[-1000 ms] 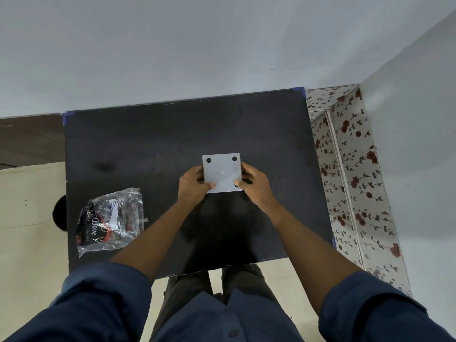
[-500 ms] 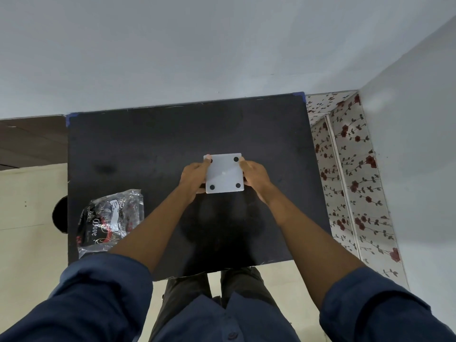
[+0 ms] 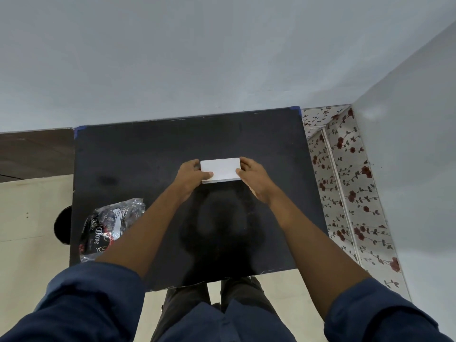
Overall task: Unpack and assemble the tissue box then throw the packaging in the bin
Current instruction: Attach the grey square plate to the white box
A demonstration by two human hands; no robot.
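A white tissue box [image 3: 222, 169] is held over the middle of the black table [image 3: 153, 154], a plain white side turned toward me. My left hand [image 3: 191, 175] grips its left end with the thumb across the front. My right hand [image 3: 255, 176] grips its right end the same way. A crumpled clear plastic wrapper [image 3: 109, 227] with black and red print lies near the table's front left corner, partly behind my left forearm.
A dark round object [image 3: 63, 224] shows on the floor beside the table's left edge. A grey wall runs along the table's far edge. To the right, a floral-patterned surface [image 3: 345, 183] meets another wall. Pale floor lies left and front.
Both hands turned the white box: the face with four black dots rotated out of sight and a plain narrower side now faces me. The box also moved slightly away from me. The wrapper stayed put.
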